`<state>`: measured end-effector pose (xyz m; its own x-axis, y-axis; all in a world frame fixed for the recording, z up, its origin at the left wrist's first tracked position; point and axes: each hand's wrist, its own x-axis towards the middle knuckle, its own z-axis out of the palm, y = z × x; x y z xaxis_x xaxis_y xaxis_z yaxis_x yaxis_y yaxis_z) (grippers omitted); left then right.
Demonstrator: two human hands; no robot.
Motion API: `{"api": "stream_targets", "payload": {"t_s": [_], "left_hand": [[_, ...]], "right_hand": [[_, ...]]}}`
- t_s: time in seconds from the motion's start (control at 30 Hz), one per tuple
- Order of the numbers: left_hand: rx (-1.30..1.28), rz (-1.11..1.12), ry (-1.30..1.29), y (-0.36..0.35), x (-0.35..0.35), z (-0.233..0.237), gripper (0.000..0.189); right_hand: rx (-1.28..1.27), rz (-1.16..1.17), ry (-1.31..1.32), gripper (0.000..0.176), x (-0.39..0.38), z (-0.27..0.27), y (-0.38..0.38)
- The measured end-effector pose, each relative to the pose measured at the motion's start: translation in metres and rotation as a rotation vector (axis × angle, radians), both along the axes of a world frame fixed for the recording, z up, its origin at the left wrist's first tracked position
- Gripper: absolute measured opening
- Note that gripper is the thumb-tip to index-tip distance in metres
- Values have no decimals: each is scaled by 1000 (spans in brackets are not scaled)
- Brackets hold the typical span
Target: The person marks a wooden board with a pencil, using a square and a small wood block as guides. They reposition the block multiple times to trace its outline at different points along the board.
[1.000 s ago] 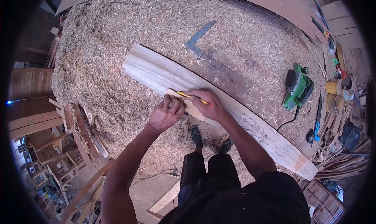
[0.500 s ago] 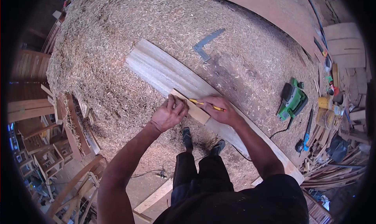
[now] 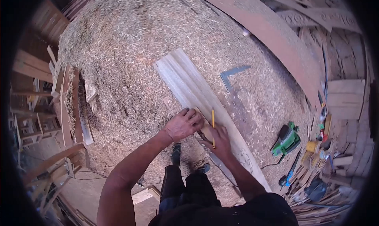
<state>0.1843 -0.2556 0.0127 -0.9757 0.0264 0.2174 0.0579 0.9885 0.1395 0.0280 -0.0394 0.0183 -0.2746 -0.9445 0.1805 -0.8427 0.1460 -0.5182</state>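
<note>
A long grey board [image 3: 185, 74] runs diagonally from upper left to lower right across the middle. On it lies a short light wood piece [image 3: 206, 131], partly covered by both hands. My left hand [image 3: 184, 124] is closed on the upper end of that piece, fingers curled over it. Around a yellow pencil [image 3: 213, 117] my right hand [image 3: 219, 141] is closed, its lower side close to the wood piece. The pencil points up the view, above the board. A metal square [image 3: 227, 80] lies on the shavings beyond the board.
Wood shavings [image 3: 118, 68] cover the ground. A green power tool [image 3: 286, 139] with a cable and a blue-handled saw [image 3: 291, 172] lie at the right, near buckets and scrap wood. Stools and timber stand at the left. A large panel [image 3: 268, 32] lies at the upper right.
The view has turned and shifted, so the board looks steeper. The pencil has swung from lying nearly across the wood piece to pointing up the view. Both hands stay at the wood piece.
</note>
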Motion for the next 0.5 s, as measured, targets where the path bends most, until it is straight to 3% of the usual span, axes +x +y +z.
{"api": "stream_targets", "payload": {"t_s": [0.07, 0.17, 0.27, 0.3, 0.4, 0.43, 0.5], "left_hand": [[32, 4, 51, -8, 5, -4, 39], [97, 266, 112, -29, 12, -19, 48], [422, 695, 245, -44, 16, -15, 61], [605, 862, 271, -48, 14, -23, 74], [919, 1180, 590, -71, -1, -62, 73], [1324, 1252, 553, -83, -4, -33, 73], [1559, 1225, 662, -103, -13, -23, 71]], "right_hand": [[-3, -2, 51, 57, 7, -17, -21], [-38, 9, 67, 57, 9, -25, -69], [-69, 24, 104, 57, 11, -24, -136], [-96, 27, 116, 56, 14, -26, -158], [-159, 7, 125, 53, 26, -29, -217], [-175, -8, 124, 52, 29, -30, -231], [-193, -23, 131, 54, 32, -36, -253]]}}
